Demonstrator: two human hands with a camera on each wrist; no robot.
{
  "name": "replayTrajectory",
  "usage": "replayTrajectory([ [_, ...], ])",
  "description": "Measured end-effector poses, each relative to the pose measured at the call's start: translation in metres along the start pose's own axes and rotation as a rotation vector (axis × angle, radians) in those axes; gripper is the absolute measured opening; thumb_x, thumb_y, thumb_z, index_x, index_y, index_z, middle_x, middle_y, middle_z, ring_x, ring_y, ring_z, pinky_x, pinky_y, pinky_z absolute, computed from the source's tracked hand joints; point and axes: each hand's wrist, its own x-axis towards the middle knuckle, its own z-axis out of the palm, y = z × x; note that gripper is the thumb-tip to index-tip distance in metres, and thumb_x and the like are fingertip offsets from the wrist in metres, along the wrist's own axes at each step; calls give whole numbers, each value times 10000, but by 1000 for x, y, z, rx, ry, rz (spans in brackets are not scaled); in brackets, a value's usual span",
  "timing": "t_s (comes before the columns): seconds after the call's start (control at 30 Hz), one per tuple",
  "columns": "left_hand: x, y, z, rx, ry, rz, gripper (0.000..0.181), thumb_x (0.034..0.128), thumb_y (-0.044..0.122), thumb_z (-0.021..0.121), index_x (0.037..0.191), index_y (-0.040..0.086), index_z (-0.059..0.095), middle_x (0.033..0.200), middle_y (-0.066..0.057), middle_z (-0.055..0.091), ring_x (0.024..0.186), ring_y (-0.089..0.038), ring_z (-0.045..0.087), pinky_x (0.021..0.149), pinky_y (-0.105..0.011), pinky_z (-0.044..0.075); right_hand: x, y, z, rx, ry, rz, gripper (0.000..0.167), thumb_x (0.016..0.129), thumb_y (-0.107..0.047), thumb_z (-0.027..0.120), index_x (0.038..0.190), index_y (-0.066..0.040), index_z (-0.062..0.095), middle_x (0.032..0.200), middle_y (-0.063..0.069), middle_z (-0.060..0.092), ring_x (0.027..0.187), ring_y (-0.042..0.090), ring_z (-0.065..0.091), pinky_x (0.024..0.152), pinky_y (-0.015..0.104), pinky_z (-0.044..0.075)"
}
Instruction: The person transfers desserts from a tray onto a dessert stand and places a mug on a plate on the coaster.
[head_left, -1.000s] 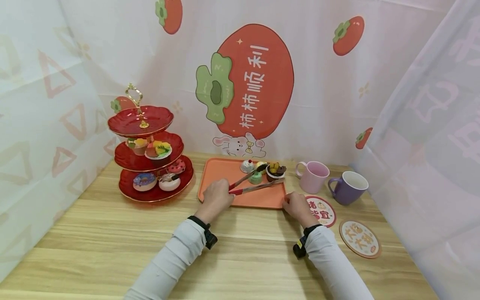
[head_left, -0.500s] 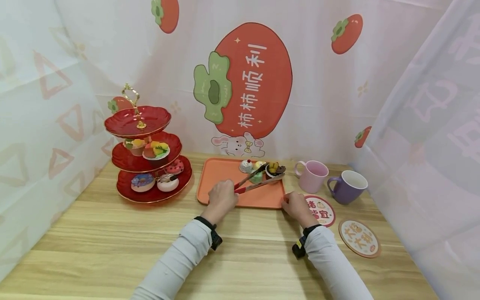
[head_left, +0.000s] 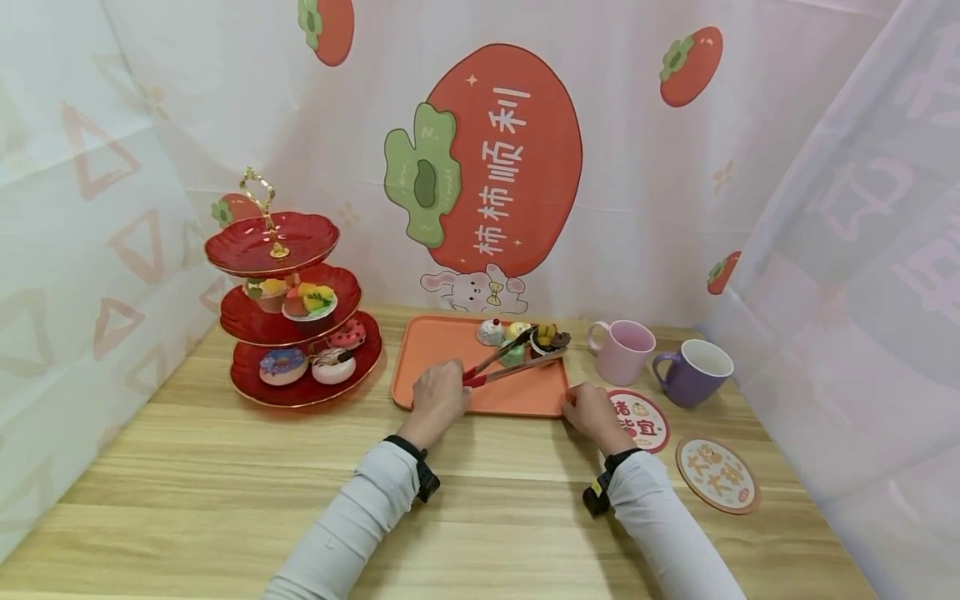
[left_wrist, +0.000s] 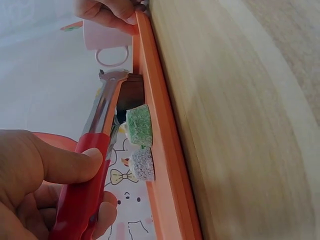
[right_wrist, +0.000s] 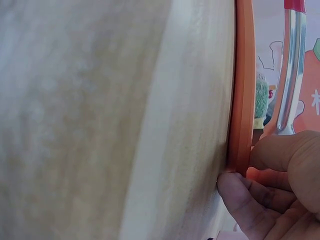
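Observation:
My left hand point(head_left: 438, 398) grips a pair of tongs point(left_wrist: 85, 185) by the red handles, thumb on top in the left wrist view. The metal arms reach right over the orange tray point(head_left: 427, 354). Their tips lie either side of a dark toy cupcake point(head_left: 542, 350) with yellow topping; whether they touch it is unclear. Beside it on the tray sit a green sweet-like piece point(left_wrist: 139, 125), a white speckled one point(head_left: 491, 333) with a red top, and a partly hidden yellow one point(head_left: 517, 330). My right hand point(head_left: 592, 411) pinches the tray's front right corner between thumb and fingers.
A red three-tier stand point(head_left: 273, 244) with toy donuts point(head_left: 283, 367) and cupcakes point(head_left: 310, 307) is on the left. Right of the tray stand a pink mug point(head_left: 625, 352) and a purple mug point(head_left: 692, 373). Two round coasters point(head_left: 645, 421) lie in front of them.
My left hand has shifted slightly right and forward with the tongs, and their tips have drawn closer together about the dark cupcake. The right hand stays on the tray corner.

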Motion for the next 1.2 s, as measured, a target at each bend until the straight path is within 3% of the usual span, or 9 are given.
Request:
replayTrajectory([
  [0.23,1,-1,-1,-10,21,24,130,792,148,707,799,54,617,666,-41,543,575,-207,527,496,-333,438,0,1,0,8,29,-35,383,799,-22,624,515,-120,388,482,-49,307,437,115,339,460,262,267],
  [0.53,-6,-4,-8,-60,27,34,148,779,141,737,809,42,632,688,-54,577,597,-212,543,542,-328,442,0,2,0,3,11,-15,389,810,-31,617,520,-128,377,483,-48,298,435,108,329,458,259,257],
  [0.73,-15,-5,-21,-87,34,42,145,776,134,743,841,47,647,698,-43,587,604,-206,546,556,-343,443,0,3,-1,-6,8,-8,395,816,-32,621,521,-123,374,490,-43,298,438,112,335,458,260,261],
  [0.93,-26,-11,-35,-92,-1,74,152,781,144,746,859,58,647,702,-30,582,598,-187,537,541,-336,435,0,4,0,13,6,-11,372,802,-19,616,527,-118,386,498,-40,308,449,114,340,464,261,267],
  [1.2,-43,-29,-60,-76,52,118,121,764,110,735,830,78,640,657,-7,568,576,-186,526,526,-351,404,0,3,1,31,5,-16,345,796,-20,612,519,-123,432,498,-41,364,467,119,367,476,261,291],
])
